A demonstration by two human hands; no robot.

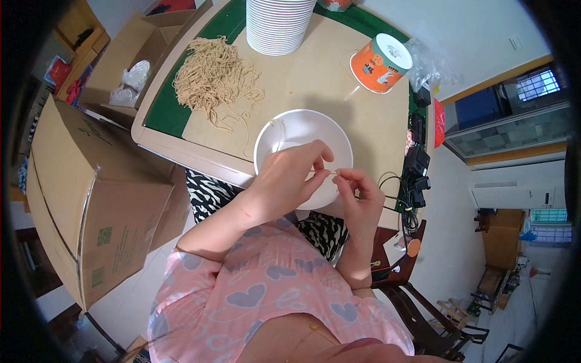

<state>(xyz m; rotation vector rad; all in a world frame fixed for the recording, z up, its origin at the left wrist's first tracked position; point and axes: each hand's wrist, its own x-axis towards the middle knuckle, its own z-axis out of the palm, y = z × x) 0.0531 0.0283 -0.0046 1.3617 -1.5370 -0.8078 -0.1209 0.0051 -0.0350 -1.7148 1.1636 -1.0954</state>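
Left hand [293, 175] and right hand [360, 193] meet above a white bowl [315, 126], fingertips close together, each seeming to pinch a thin beige strand [330, 173] between thumb and forefinger. Such narrow grips probably keep the short stretch between them taut and under fine control, though the fingers hide much of it. The bowl sits directly below, at the near edge of the table [330, 42], perhaps so that anything dropped lands inside.

Beyond its left side lies a heap of yarn [215, 81], likely set there for easy reach. It looks matte, pale tan and loosely tangled, with curling ends and one tail trailing toward the bowl. Farther off, a stack of white tubs [279, 27] and an orange tub [375, 66] stand back, which leaves the hands room.
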